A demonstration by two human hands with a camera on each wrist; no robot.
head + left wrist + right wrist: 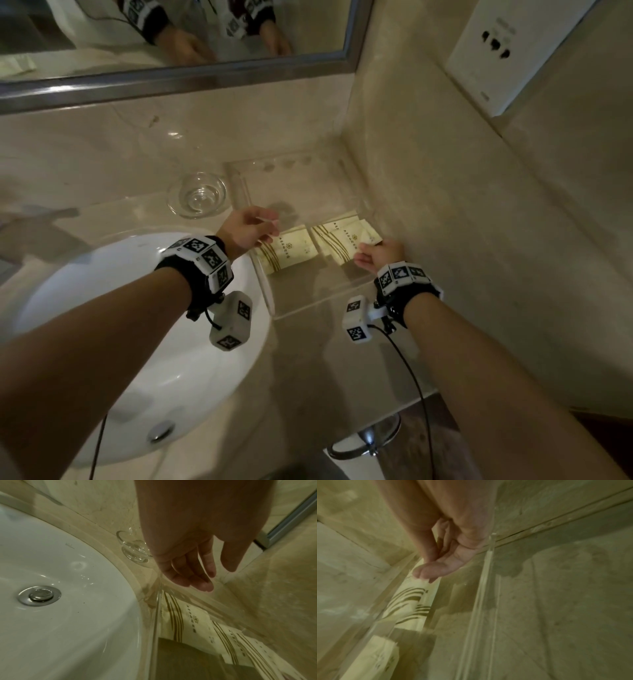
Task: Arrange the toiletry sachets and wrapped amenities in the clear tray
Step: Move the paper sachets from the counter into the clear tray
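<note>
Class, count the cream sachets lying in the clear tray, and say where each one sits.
3 visible: one sachet on the tray's left; two overlapping on the right, front and back, by the right hand. More may be hidden beneath.

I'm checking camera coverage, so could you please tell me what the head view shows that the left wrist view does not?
Only the head view shows the mirror, the wall socket plate, the right hand touching the right-hand sachets, and both wristbands.

Only the left wrist view shows the sink drain clearly and the left hand's relaxed fingers from beneath, holding nothing.

Both show the white sink, the small glass dish, the clear tray, the striped sachets inside it and the left hand.
</note>
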